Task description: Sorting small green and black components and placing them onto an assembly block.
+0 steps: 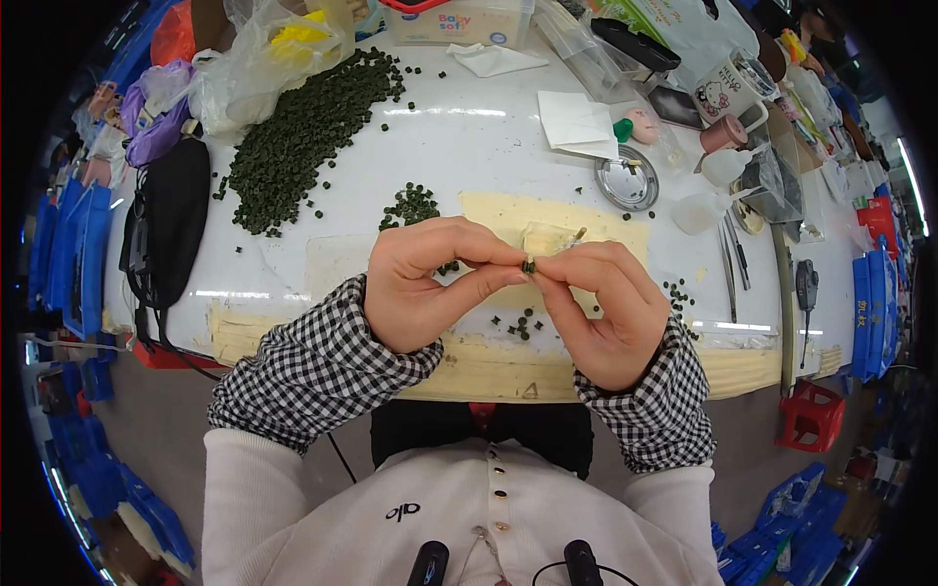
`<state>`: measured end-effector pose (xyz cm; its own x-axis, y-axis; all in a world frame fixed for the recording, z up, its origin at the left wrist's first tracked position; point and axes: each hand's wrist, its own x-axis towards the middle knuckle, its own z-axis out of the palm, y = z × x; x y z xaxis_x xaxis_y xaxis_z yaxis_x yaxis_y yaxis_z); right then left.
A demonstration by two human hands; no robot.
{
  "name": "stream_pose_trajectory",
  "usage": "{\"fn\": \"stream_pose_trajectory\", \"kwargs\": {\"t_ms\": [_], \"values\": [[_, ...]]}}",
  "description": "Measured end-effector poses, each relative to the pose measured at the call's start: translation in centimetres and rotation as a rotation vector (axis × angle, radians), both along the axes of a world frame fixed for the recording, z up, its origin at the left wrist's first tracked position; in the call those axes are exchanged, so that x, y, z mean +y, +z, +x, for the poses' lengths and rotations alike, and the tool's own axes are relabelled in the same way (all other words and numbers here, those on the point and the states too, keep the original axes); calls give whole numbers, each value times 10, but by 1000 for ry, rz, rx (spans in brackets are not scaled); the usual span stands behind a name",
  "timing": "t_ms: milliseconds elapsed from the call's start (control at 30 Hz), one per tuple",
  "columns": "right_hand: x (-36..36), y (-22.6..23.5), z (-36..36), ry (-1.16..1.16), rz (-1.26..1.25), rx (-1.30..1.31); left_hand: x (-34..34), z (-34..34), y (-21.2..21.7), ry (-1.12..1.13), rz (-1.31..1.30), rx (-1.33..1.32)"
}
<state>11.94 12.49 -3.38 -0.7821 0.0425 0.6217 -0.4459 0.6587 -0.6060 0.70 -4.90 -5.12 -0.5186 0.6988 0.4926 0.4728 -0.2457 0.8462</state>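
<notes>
A small dark green part (529, 266) is pinched between the fingertips of both hands, above the near middle of the table. My left hand (420, 283) grips it from the left with thumb and forefinger. My right hand (611, 308) holds its other side the same way, so the fingers hide most of it. Just below the hands lie several loose green parts (525, 324). A small pile of them (410, 203) sits beyond my left hand, and a large heap (308, 132) spreads at the far left. More are scattered (679, 296) beside my right wrist.
Tweezers (728, 269) and a round metal dish (626, 181) lie to the right. A mug (728, 90), white paper (576, 124) and a clear plastic tub (459, 21) stand farther back. A black pouch (183, 225) lies at left; yellow tape (489, 379) covers the front edge.
</notes>
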Motion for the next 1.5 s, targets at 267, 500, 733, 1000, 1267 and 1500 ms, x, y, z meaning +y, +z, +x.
{"fn": "stream_pose_trajectory", "kwargs": {"t_ms": [267, 500, 733, 1000, 1267, 1500], "values": [[-3, -1, -5, -36, -5, 53, 2, 12, 0, 122, -6, 81], [-4, -4, -6, -29, -23, 1, 4, 20, -3, 155, -19, 28], [1, -7, -5, 3, 33, -9, 0, 20, -2, 99, -59, -46], [2, -8, -7, -11, 192, 42, 0, 23, -8, 80, -52, -193], [5, -5, -8, 89, -114, -62, 0, 16, 2, 48, 0, -314], [3, -3, -5, 117, -203, -126, 0, 16, 4, 35, 11, -385]]}}
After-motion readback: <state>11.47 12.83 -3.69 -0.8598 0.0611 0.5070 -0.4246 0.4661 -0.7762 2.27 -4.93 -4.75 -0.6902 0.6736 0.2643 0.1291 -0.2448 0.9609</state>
